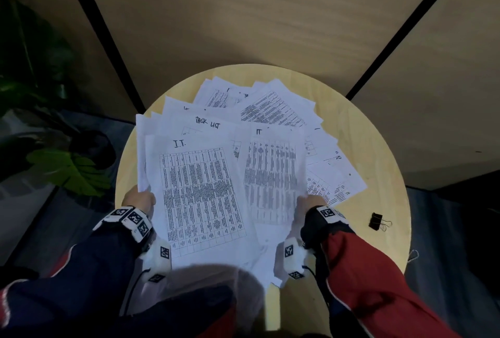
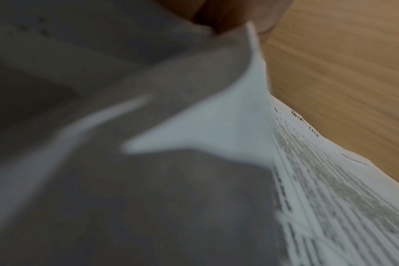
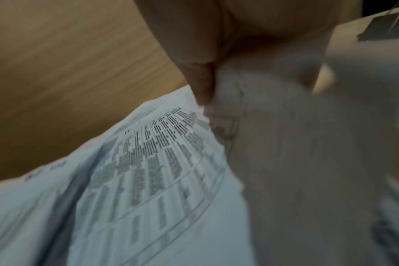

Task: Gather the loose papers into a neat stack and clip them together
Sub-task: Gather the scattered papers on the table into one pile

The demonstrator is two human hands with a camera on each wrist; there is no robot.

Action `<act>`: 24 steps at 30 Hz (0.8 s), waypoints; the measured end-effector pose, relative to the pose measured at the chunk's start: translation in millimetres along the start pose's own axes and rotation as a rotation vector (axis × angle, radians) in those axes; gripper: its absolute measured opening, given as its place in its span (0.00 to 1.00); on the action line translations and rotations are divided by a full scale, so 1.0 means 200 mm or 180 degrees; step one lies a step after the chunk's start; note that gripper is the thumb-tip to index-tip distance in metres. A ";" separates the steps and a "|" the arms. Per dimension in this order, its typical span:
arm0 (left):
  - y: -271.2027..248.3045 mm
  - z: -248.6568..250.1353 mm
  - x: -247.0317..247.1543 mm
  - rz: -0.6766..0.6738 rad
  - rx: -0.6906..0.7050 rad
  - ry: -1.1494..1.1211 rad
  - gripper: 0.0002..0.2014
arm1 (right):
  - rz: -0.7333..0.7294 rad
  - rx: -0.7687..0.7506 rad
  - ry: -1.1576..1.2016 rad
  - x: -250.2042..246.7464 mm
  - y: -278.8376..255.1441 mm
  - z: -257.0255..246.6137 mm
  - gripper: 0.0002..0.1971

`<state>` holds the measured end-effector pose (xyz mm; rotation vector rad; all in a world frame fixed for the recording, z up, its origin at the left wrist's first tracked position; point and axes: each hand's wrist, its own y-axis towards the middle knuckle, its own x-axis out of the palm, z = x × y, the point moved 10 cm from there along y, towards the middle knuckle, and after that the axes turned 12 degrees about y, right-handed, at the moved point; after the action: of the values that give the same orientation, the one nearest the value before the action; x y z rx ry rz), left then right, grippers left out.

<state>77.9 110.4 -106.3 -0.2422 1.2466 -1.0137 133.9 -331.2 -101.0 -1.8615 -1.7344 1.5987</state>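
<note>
Several printed white sheets lie fanned over the round wooden table [image 1: 359,132]. My left hand [image 1: 139,198] pinches the left edge of a bundle topped by a sheet headed "I.T." [image 1: 200,194]; the left wrist view shows that paper edge [image 2: 253,54] running up between my fingers. My right hand [image 1: 311,201] pinches the right side of another table-printed sheet [image 1: 273,175], and its thumb [image 3: 201,75] presses on that paper [image 3: 148,162] in the right wrist view. Both held bundles are raised off the table toward me. A black binder clip [image 1: 376,221] lies on the table right of my right wrist.
More loose sheets [image 1: 273,107] stay spread at the table's far side and right [image 1: 335,175]. Wooden wall panels [image 1: 257,13] rise behind the table. A green plant [image 1: 70,170] stands to the left. The table's near right part [image 1: 378,251] is bare wood.
</note>
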 end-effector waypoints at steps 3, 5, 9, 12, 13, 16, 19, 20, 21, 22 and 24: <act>0.00 0.00 -0.02 0.0014 0.0040 0.0018 0.08 | -0.0414 0.0331 -0.0251 0.11 0.01 0.11 0.12; 0.00 -0.01 -0.02 -0.0038 -0.0005 0.0082 0.09 | -0.0570 0.0415 0.0255 0.16 -0.01 0.14 0.13; -0.03 -0.02 0.01 -0.0078 -0.0081 0.0111 0.18 | -0.0524 0.0562 0.0633 0.19 -0.08 0.17 0.16; -0.04 0.02 0.01 -0.0041 -0.0029 0.0157 0.21 | -0.0112 0.0500 0.0759 0.11 -0.06 0.13 0.21; -0.05 0.03 0.01 -0.0047 0.0006 0.0147 0.22 | 0.0111 0.0508 0.0884 0.05 -0.06 0.13 0.26; -0.06 0.07 0.01 -0.0011 0.0105 0.0110 0.22 | 0.0637 0.0551 0.0791 -0.14 -0.04 0.15 0.27; -0.09 0.11 0.04 -0.0110 0.0167 0.0188 0.21 | 0.0471 0.0576 0.0868 -0.13 0.02 0.18 0.27; -0.11 0.12 0.06 -0.0202 0.0166 0.0273 0.22 | 0.0372 0.0548 0.0871 -0.12 0.04 0.18 0.29; -0.12 0.13 0.08 -0.0277 0.0173 0.0350 0.21 | 0.0340 0.0548 0.0829 -0.11 0.05 0.17 0.30; -0.13 0.13 0.10 -0.0333 0.0154 0.0397 0.19 | 0.0343 0.0541 0.0809 -0.11 0.03 0.15 0.27; -0.15 0.14 0.13 -0.0365 0.0177 0.0383 0.15 | 0.0321 0.0498 0.0916 -0.11 0.01 0.12 0.17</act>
<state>87.1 64.3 -93.3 -0.2141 1.3230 -1.1744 122.7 -362.5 -99.7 -2.0121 -1.3781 1.3708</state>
